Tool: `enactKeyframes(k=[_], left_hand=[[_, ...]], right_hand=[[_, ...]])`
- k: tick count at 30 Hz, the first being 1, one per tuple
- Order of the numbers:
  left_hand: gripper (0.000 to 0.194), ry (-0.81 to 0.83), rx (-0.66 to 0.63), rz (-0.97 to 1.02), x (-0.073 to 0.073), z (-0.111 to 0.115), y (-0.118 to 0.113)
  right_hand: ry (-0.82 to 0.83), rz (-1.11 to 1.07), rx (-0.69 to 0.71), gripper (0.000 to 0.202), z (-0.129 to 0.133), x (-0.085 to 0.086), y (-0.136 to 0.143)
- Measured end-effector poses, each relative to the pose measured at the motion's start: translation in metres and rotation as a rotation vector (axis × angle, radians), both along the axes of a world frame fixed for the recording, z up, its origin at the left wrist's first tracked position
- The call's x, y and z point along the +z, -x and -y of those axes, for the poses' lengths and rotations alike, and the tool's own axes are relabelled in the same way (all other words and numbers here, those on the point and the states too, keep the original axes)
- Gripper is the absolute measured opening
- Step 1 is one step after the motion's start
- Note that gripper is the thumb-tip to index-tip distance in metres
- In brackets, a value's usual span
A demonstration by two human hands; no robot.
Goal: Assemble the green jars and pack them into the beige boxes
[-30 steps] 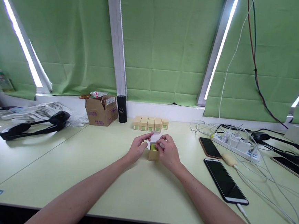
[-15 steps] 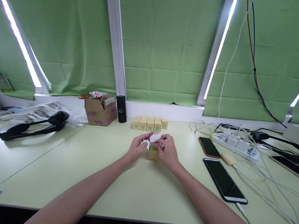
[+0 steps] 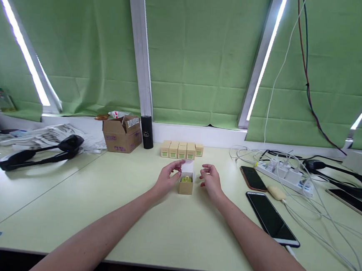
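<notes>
A small tan cardboard box [image 3: 186, 188] stands open on the table in front of me, its white-lined lid [image 3: 187, 167] raised at the back. Inside sits a yellow-green object with a small loop [image 3: 186, 179] on top; its lower part is hidden by the box walls. My left hand [image 3: 167, 177] is at the box's left side, index fingertip against the lid's edge and thumb near the side wall. To the right of the box, apart from it, my right hand [image 3: 210, 181] is held with fingers loosely bent and apart, nothing in them.
Several small closed boxes [image 3: 182, 150] stand in a row behind. A brown carton [image 3: 121, 136] and a black cylinder [image 3: 146, 132] are at the back left. Phones [image 3: 272, 218], a power strip [image 3: 286, 177] and loose white cables lie on the right.
My right hand has let go of the yellow-green object in the box and moved off to the right, its fingers opening. My left hand has stayed at the box.
</notes>
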State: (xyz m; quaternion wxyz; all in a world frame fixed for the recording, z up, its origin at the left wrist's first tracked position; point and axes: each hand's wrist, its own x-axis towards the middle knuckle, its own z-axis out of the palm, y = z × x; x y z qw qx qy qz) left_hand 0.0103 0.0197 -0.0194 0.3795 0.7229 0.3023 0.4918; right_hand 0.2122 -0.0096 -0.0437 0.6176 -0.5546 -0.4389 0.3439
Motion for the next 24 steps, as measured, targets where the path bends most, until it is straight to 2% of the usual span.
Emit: enactKeyframes(k=[4, 8, 14, 24], left_hand=[[0.038, -0.057, 0.022, -0.064, -0.001, 0.002, -0.003], [0.04, -0.056, 0.019, -0.09, -0.002, 0.003, -0.004], [0.04, -0.051, 0.031, -0.092, -0.003, 0.002, -0.005], [0.036, -0.05, 0.028, -0.089, -0.002, 0.006, -0.007]], right_hand=[[-0.035, -0.034, 0.055, 0.043, 0.005, 0.003, 0.009], [-0.059, -0.027, 0.115, 0.043, 0.007, 0.001, 0.017], [-0.07, 0.014, 0.137, 0.041, 0.007, -0.003, 0.022], [-0.046, 0.095, 0.137, 0.049, 0.008, -0.006, 0.026]])
